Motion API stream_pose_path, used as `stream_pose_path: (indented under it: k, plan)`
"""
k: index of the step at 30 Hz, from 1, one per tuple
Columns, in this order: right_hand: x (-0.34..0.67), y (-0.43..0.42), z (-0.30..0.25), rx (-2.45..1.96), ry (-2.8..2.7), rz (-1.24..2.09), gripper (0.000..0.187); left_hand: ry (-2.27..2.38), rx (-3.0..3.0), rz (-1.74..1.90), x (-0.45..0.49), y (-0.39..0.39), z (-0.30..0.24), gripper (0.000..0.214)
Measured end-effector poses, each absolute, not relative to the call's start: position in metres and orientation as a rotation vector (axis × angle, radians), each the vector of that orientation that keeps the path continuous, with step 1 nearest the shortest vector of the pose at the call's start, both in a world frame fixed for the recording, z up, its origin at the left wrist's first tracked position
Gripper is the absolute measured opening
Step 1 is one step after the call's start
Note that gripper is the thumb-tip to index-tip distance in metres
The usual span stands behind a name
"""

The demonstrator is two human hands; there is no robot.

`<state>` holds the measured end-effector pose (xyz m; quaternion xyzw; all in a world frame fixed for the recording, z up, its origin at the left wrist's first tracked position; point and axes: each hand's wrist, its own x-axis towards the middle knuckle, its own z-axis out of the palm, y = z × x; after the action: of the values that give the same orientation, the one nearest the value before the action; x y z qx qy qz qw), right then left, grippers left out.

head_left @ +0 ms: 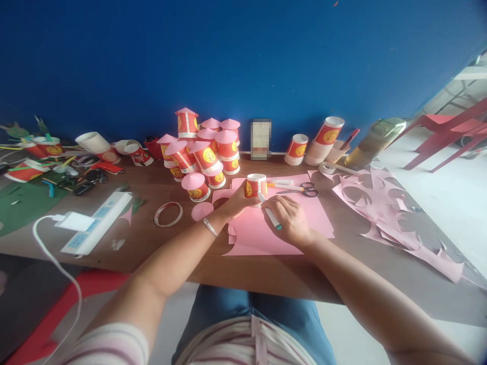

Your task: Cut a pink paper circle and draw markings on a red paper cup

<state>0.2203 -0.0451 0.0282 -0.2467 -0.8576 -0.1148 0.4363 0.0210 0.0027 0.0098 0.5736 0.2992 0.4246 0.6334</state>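
My left hand (236, 202) is wrapped round a red and yellow paper cup (256, 185) that stands on a pink paper sheet (262, 230). A silver bracelet sits on that wrist. My right hand (291, 217) grips a white marker with a teal end (271, 215), its tip against the foot of the cup. Both hands rest on the pink sheet near the middle of the brown table (160, 243).
A heap of pink-lidded red cups (203, 154) stands behind the left hand. Scissors (310, 189), a pen and tape roll (326, 168) lie behind the sheet. Pink paper offcuts (384, 208) spread right. A power strip (97, 221), a ring (168, 213) and craft clutter lie left.
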Motion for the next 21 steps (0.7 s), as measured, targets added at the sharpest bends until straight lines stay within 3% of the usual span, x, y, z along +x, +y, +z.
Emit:
stream_pose_path:
  k: [11, 21]
  plan:
    - [0.217, -0.046, 0.026, -0.605, -2.143, -0.273, 0.015, 0.761, 1.339, 1.016, 0.019, 0.003, 0.004, 0.055]
    - [0.222, -0.044, 0.030, -0.588, -2.103, -0.303, 0.019, 0.704, 1.274, 1.011, 0.017, 0.006, -0.001, 0.044]
